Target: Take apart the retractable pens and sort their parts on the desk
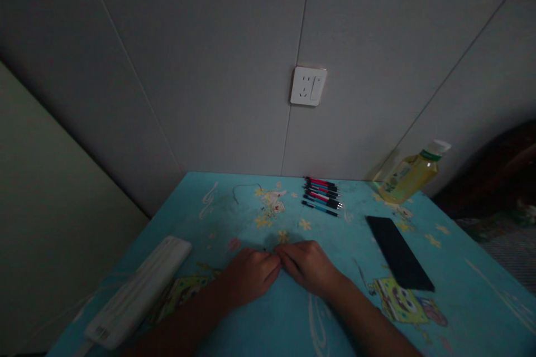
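Both hands rest near the middle of the blue patterned table (234, 220), fingertips touching each other. My left hand (252, 274) is closed, its fingers curled together. My right hand (305, 265) is closed too and meets it from the right. A tiny dark bit shows at the fingertips, but what they pinch, if anything, is too small to name. Beyond the hands, toward the wall, lies a row of several pens (321, 192) in red, blue and black. One blue and black pen (320, 208) lies nearest to me in that row.
On the left lies a long white power strip (140, 290). A dark flat rectangular object (400, 254) lies on the right. Behind it, a bottle of yellow liquid (408, 178) stands near the wall. A white socket (309, 86) is on the wall.
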Action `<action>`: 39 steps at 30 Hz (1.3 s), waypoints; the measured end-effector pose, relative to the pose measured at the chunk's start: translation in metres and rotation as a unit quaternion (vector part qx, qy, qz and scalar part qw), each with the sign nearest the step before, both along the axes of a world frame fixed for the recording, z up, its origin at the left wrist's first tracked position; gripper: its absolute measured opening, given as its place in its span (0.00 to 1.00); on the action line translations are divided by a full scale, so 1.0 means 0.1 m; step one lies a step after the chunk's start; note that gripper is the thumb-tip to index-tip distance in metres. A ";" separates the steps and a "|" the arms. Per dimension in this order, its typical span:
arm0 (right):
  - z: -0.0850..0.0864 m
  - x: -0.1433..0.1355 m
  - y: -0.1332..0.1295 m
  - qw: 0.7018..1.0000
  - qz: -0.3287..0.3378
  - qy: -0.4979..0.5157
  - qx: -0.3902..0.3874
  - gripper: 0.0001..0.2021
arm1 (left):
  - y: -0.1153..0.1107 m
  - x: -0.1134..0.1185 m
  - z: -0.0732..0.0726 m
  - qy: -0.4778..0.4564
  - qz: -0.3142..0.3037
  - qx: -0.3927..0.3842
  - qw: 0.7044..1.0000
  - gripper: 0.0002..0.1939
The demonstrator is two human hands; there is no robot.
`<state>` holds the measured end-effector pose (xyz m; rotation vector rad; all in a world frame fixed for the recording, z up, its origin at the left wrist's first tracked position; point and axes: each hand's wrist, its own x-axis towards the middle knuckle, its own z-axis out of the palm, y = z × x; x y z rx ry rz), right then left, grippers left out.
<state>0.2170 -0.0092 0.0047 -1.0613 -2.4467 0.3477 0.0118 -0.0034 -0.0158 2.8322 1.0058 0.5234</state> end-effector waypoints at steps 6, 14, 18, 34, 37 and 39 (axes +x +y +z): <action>0.01 -0.01 -0.01 1.000 0.006 0.017 0.007 0.11 | -0.01 0.00 0.01 -0.001 0.005 0.006 1.000 0.14; 0.03 -0.01 0.00 1.000 0.003 -0.001 -0.017 0.11 | -0.01 0.00 0.06 0.025 0.013 -0.008 1.000 0.13; 0.04 -0.01 -0.01 1.000 0.005 0.002 -0.013 0.11 | -0.02 0.01 0.07 0.031 0.011 -0.013 0.999 0.13; 0.05 -0.01 -0.01 1.000 0.000 -0.008 -0.015 0.10 | -0.01 0.00 0.05 0.035 0.007 -0.009 0.999 0.13; 0.05 -0.01 -0.01 1.000 0.002 -0.005 -0.012 0.10 | 0.00 0.00 0.04 0.019 0.002 -0.008 1.000 0.13; 0.04 -0.01 -0.01 1.000 0.003 -0.003 -0.006 0.10 | 0.00 0.01 0.02 0.010 -0.001 -0.003 1.000 0.13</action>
